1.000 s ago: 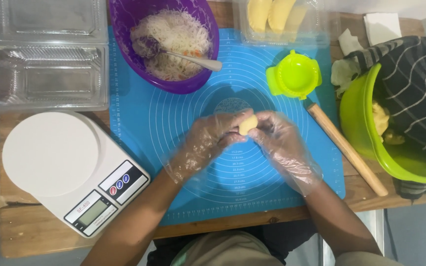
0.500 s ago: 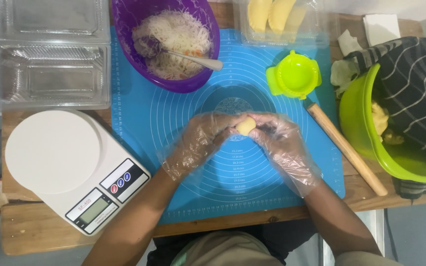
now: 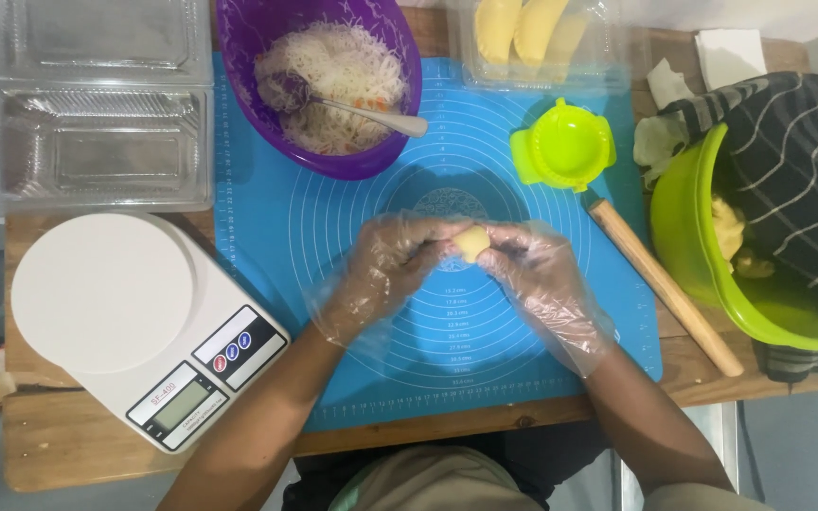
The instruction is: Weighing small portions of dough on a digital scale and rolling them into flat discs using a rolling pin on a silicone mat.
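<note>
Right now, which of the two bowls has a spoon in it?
The purple bowl at the mat's top left; its spoon rests in shredded filling. The green bowl on the right has none.

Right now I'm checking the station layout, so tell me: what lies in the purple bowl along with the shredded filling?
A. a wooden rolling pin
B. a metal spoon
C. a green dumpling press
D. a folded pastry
B: a metal spoon rests in the purple bowl with its bowl end in the shredded filling and its handle over the rim; the rolling pin and green press lie outside on the blue mat.
</note>
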